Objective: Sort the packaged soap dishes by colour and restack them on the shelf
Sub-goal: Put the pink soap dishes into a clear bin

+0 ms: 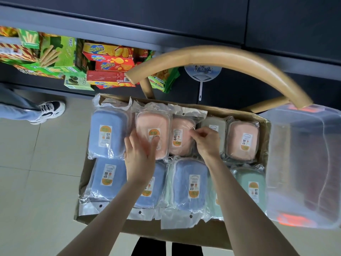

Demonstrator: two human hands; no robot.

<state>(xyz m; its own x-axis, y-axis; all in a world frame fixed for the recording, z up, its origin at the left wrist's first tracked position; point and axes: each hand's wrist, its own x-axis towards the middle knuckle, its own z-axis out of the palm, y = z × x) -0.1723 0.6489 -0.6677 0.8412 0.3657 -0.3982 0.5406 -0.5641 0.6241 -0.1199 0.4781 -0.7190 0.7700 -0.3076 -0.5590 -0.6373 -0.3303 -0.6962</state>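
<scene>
Our right hand (206, 143) pinches the wrap of the middle pink dish (180, 126), whose long axis points away from us. Our left hand (141, 156), fingers straight, covers the left pink dish (147, 122).

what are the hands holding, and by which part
Right hand pinches the middle pink soap dish by its wrapper; left hand lies flat, holding nothing.

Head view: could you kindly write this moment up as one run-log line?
left hand: flat on left pink pack | right hand: pinches middle pink pack wrapper | cardboard box: pack colours mixed
</scene>
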